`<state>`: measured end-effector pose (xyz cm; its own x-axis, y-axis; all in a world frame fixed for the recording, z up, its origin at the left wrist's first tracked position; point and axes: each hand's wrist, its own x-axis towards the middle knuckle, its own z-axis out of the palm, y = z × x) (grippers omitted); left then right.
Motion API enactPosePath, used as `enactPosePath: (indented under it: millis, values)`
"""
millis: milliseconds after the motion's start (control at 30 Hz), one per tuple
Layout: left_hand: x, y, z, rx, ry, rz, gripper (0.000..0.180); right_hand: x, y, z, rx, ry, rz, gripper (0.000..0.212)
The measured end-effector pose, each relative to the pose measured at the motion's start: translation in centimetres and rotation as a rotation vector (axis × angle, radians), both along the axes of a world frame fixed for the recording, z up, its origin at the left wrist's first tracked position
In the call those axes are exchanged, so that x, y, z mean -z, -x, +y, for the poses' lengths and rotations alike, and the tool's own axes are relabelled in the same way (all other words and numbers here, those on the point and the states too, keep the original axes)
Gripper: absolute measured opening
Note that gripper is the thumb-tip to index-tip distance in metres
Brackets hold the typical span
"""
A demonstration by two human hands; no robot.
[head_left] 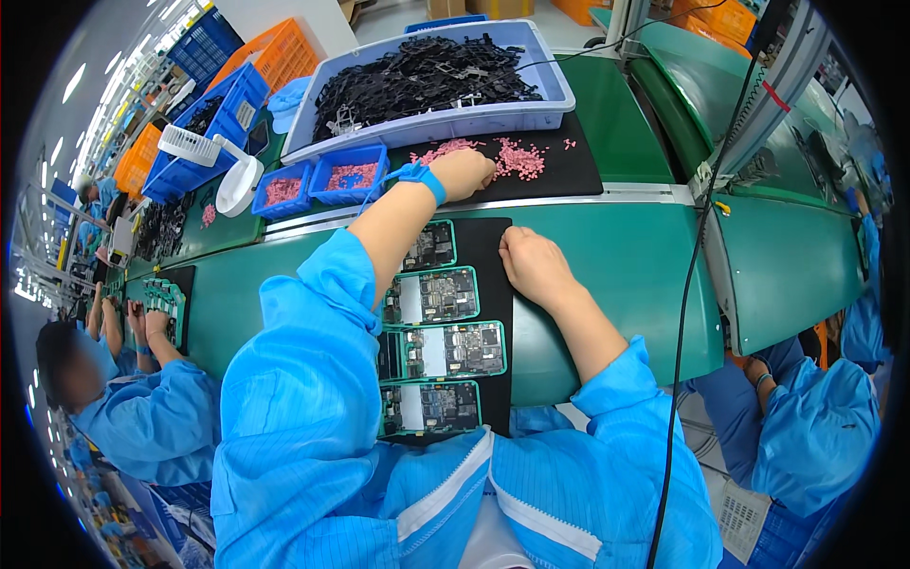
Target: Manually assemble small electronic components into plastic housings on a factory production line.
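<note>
Left hand (463, 174) stretched forward; right hand (536, 266) nearer, curled.

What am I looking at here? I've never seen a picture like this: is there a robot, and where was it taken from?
There is no robot: these are a person's own bare hands. The picture comes from a wide fisheye camera worn on their head, looking down, so straight edges bend near the rim.

On the green work surface, a row of green-framed circuit boards lies on a black mat. Beyond them are small pink pieces, two small blue bins of similar pieces, and a big pale-blue tub of black parts.

The left hand, with a blue strap at its wrist, is at the loose pink pieces. The right hand is by the mat's right edge. Whether either holds anything is hidden.
</note>
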<state>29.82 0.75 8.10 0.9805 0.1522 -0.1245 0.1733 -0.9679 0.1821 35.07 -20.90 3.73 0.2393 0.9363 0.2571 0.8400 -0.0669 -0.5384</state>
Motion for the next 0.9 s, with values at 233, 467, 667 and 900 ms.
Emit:
enactPosePath:
  millis: [233,467,667,900]
  values:
    - [0.1,0.7,-0.3,-0.062,0.034,-0.007,0.01,0.2,0.1,-0.3,0.017,-0.014,-0.021,0.011]
    - [-2.4,5.9,-4.8,-0.068,0.211,-0.118,0.011,0.6,0.6,-0.8,0.023,0.001,-0.028,0.008]
    - [-3.3,13.5,-11.5,-0.026,0.365,-0.05,0.01,1.1,1.2,-1.3,-0.032,0.0,-0.086,0.009]
    - [0.0,17.5,-17.3,0.01,0.181,-0.275,0.005,1.0,1.6,-2.0,-0.044,-0.006,-0.076,0.009]
